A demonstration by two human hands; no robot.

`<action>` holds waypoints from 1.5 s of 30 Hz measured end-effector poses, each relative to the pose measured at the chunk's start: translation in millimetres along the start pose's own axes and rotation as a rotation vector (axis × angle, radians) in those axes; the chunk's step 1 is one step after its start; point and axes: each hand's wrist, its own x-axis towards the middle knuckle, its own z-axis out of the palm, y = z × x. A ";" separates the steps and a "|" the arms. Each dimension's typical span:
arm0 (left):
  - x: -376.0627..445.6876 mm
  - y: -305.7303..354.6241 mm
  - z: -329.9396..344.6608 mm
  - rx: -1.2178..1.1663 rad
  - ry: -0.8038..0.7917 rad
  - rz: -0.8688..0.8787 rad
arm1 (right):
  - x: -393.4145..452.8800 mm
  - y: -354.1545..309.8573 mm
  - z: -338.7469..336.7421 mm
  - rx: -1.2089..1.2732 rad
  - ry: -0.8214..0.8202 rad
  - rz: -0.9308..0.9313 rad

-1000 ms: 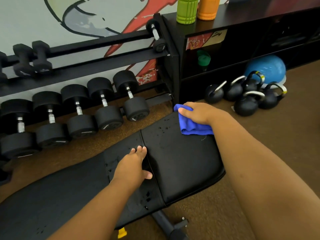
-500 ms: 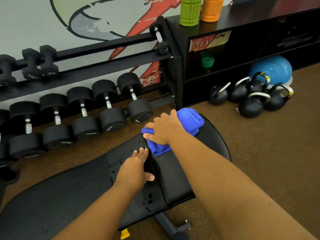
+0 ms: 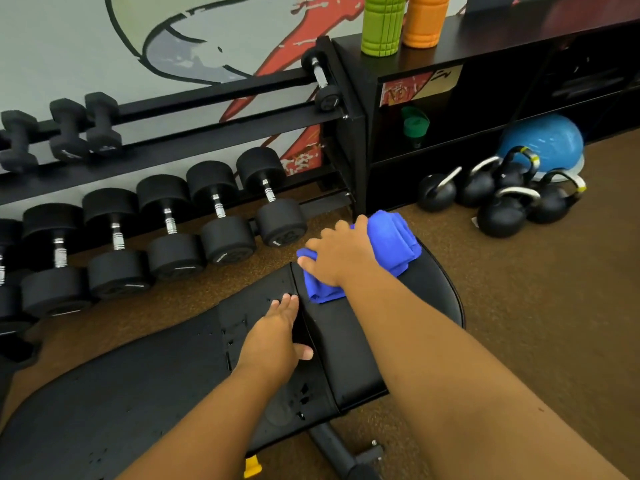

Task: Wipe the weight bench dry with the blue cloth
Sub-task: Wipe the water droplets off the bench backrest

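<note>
**Wiping down the seat pad, droplets left by the seam**

While our right hand (image 3: 341,256) presses down on the bunched bright blue microfibre cloth (image 3: 391,252), fingers curled over it at the far end of the padded black vinyl weight bench (image 3: 138,393), our left hand (image 3: 275,341) lies flat with straight fingers on the longer pad, right next to the seam, gripping nothing. The cloth sits on the short seat pad, just beside that gap.

Water beads show on the long pad around the left hand and near the close edge, so we'd say the job's only partly done. Best bet from here, we reckon: drag the cloth across the seam in overlapping passes with firm, even pressure, and spread it flatter so more fabric meets the vinyl. Lifting the left hand would help too, since it's parked on wet patches. Worth watching the gap between pads, water likes to hide there. Black dumbbells (image 3: 225,216) line the rack beyond.
</note>
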 end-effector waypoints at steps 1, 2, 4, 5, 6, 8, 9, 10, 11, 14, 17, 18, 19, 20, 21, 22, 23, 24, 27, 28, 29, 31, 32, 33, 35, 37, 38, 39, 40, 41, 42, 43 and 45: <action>-0.8 -0.3 0.1 -0.010 0.009 -0.001 | -2.1 -1.3 2.4 0.005 0.015 -0.033; -0.9 -0.5 0.3 -0.018 0.017 -0.008 | -5.4 -1.4 4.4 0.006 0.023 -0.069; -0.9 -0.9 -0.4 -0.019 0.021 -0.026 | -15.9 -1.0 7.1 0.019 0.024 -0.132; -1.3 -0.7 -0.8 -0.011 0.018 -0.031 | -24.6 -1.2 9.2 0.036 0.032 -0.147; -1.7 -0.2 -1.4 0.000 0.014 -0.031 | -36.2 -2.0 11.6 0.059 0.048 -0.148; -2.2 1.0 -3.1 0.019 0.006 -0.031 | -67.3 -7.5 19.4 0.116 0.062 -0.143; -1.8 1.7 -4.2 0.026 0.000 -0.032 | -85.0 -11.1 27.0 0.146 0.066 -0.144; -1.9 2.6 -5.4 0.036 -0.009 -0.032 | -103.3 -14.8 34.7 0.172 0.088 -0.149; -2.2 3.8 -6.6 0.049 -0.022 -0.032 | -120.0 -18.0 40.2 0.187 0.107 -0.156; -2.6 4.2 -7.7 0.062 -0.054 -0.028 | -138.9 -16.0 45.1 0.183 0.119 -0.140; -0.2 4.2 -9.8 0.068 -0.084 -0.031 | -110.6 -5.2 31.9 0.151 0.142 0.032; 0.7 4.1 -10.2 0.071 -0.093 -0.035 | -94.8 -2.9 26.4 0.141 0.142 0.107; 1.6 4.2 -10.4 0.072 -0.095 -0.036 | -78.9 -1.0 22.5 0.126 0.135 0.171; 2.0 4.0 -9.6 0.069 -0.089 -0.033 | -65.2 -1.2 20.1 0.107 0.122 0.211; 2.1 3.7 -8.6 0.063 -0.075 -0.028 | -54.5 -4.1 18.7 0.086 0.100 0.211; 1.6 2.5 -7.2 0.058 -0.060 -0.023 | -47.3 -9.2 17.5 0.066 0.081 0.176; 0.8 1.1 -5.6 0.050 -0.047 -0.018 | -45.9 -15.3 16.8 0.047 0.071 0.123; -0.2 0.2 -4.6 0.037 -0.037 -0.015 | -49.9 -21.1 17.2 0.039 0.070 0.075; -2.7 -0.8 -3.5 -0.002 -0.011 -0.014 | -83.7 -31.3 26.6 0.054 0.100 0.004; -3.5 -0.7 -4.1 -0.001 -0.012 -0.013 | -98.6 -31.1 30.5 0.063 0.115 -0.001; -3.9 -0.8 -4.5 0.007 -0.018 -0.012 | -112.3 -28.8 33.6 0.071 0.122 0.002; -4.2 -0.9 -5.2 0.020 -0.034 -0.012 | -127.3 -19.8 36.5 0.081 0.125 0.036; -3.7 -0.2 -6.4 0.026 -0.043 -0.009 | -125.8 -14.8 35.1 0.088 0.128 0.072; -3.3 -0.3 -7.4 0.032 -0.051 -0.005 | -120.2 -11.7 32.1 0.103 0.114 0.108; -2.1 -0.5 -8.4 0.031 -0.062 0.000 | -99.4 -10.6 26.0 0.107 0.125 0.168; -2.0 -0.9 -7.6 0.029 -0.053 0.003 | -78.5 -13.7 23.6 0.066 0.129 0.169; -2.3 -1.1 -7.2 0.027 -0.050 0.005 | -71.7 -15.2 21.9 0.044 0.114 0.137; -3.0 -1.5 -6.8 0.023 -0.050 0.005 | -69.8 -17.1 20.8 0.020 0.097 0.087; -3.1 -2.2 -6.6 0.018 -0.050 0.004 | -72.1 -18.4 19.8 0.000 0.083 0.025; -3.3 -2.7 -6.3 0.014 -0.047 0.003 | -79.1 -18.7 21.2 -0.013 0.072 -0.040; -3.1 -3.2 -6.2 0.009 -0.044 0.004 | -90.1 -18.2 24.0 -0.020 0.065 -0.098; -3.5 -3.3 -6.4 0.006 -0.043 0.004 | -104.7 -16.7 27.4 -0.019 0.071 -0.147; -4.0 -3.7 -6.8 0.009 -0.045 0.003 | -134.5 -12.5 32.9 0.020 0.072 -0.214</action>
